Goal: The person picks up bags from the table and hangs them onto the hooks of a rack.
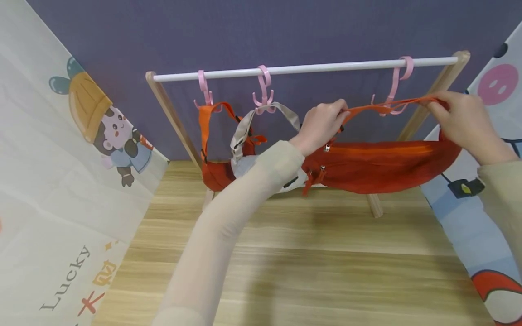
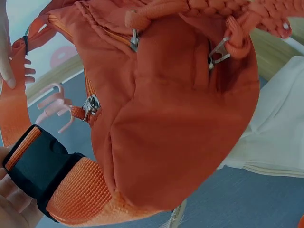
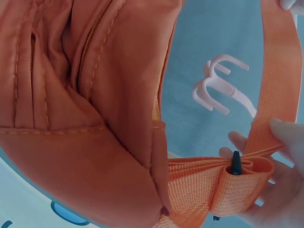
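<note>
A red-orange waist bag (image 1: 375,167) hangs at the right of the rack, its strap (image 1: 364,108) stretched between both hands. My left hand (image 1: 320,122) grips the strap near the bag's left end, beside a black buckle (image 2: 40,164). At the other end, my right hand (image 1: 466,120) pinches the strap, where folded webbing (image 3: 237,190) bunches. Between the hands, the strap crosses the prongs of a pink hook (image 1: 394,86) in the head view. I cannot tell whether it rests in them. Zips and a braided cord (image 2: 213,7) show on the bag.
A white rail (image 1: 326,68) on wooden legs carries the hooks. Left of the held bag, a white bag (image 1: 244,164) and another orange bag (image 1: 216,176) hang from pink hooks (image 1: 264,88). Wood-look flooring (image 1: 310,267) lies below; printed sheets (image 1: 49,181) flank both sides.
</note>
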Tool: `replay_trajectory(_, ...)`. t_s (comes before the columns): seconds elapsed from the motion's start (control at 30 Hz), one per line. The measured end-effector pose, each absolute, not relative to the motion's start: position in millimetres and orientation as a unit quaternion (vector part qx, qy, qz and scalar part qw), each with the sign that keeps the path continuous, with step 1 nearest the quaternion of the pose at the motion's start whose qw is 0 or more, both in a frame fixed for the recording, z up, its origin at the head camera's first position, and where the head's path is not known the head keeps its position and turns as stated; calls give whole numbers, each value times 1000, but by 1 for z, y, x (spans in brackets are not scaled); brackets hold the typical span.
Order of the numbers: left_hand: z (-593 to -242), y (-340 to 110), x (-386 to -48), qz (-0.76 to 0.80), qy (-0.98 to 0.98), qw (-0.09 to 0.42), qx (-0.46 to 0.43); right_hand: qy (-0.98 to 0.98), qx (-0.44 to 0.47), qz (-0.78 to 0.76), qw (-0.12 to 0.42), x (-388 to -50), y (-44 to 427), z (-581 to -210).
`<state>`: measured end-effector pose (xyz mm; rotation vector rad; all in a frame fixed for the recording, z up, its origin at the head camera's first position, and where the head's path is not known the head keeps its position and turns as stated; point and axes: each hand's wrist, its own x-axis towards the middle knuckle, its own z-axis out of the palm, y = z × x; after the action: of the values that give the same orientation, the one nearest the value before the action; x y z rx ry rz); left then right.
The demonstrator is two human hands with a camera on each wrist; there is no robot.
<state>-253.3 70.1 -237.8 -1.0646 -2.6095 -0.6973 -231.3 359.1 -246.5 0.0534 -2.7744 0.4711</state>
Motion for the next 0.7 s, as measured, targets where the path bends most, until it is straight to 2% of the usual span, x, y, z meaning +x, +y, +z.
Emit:
replay_trajectory(0.23, -231, 77, -260, -234, -900, 123, -346, -972, 17, 152, 178, -237, 356, -236)
replay_trajectory(0.47, -226, 83, -266, -232, -908, 121, -326, -973, 5, 165, 159, -259, 377, -247)
replay_trajectory(0.7, -225, 90, -271, -227, -916, 123, -308, -973, 3, 193, 127, -238, 352, -225)
